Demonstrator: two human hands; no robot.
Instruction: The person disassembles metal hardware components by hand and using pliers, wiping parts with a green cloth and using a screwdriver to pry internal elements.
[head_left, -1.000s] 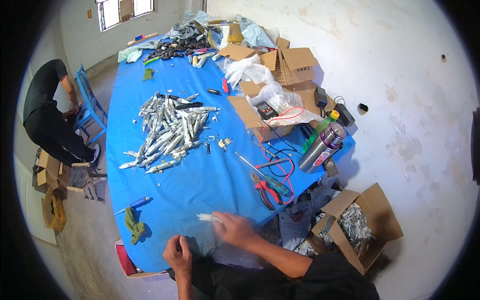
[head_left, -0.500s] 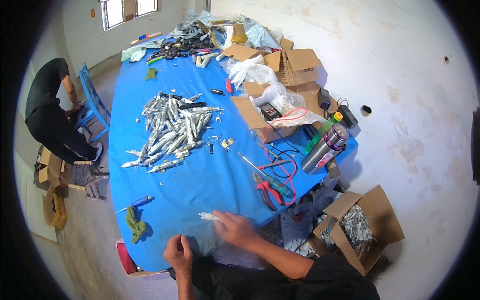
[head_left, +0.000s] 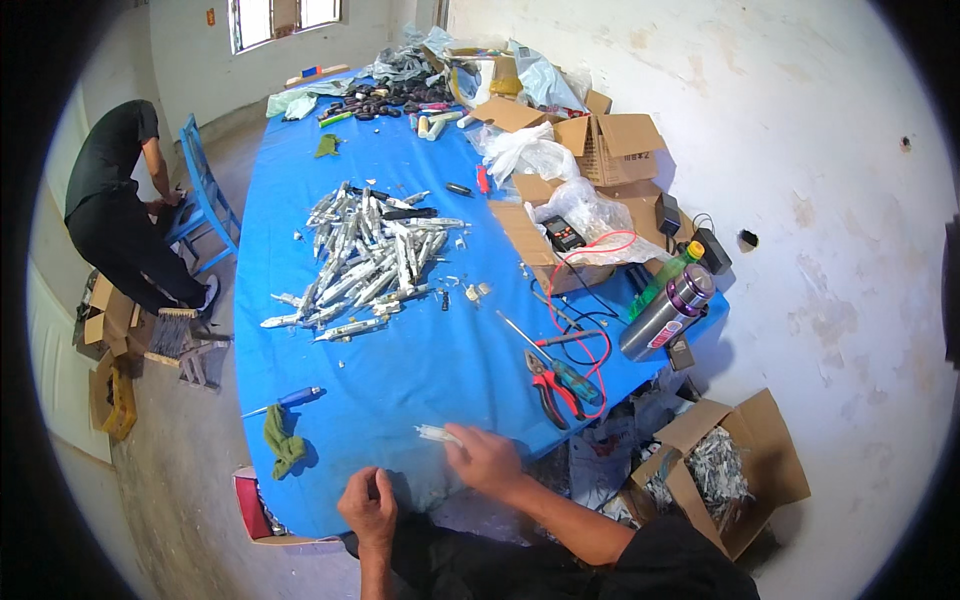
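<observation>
The window [head_left: 285, 15] glares white, while fisheye corners fall black.

makeshift workshop, pliers [head_left: 550, 388] and screwdriver [head_left: 573, 380] on blue-covered table [head_left: 390, 385], stained bare walls [head_left: 800, 210], open cardboard boxes [head_left: 775, 450]

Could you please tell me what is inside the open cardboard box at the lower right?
The cardboard box holds a jumbled heap of thin, whitish and grey pieces. Whatever lies beneath the heap's top layer is covered and cannot be seen.
</observation>
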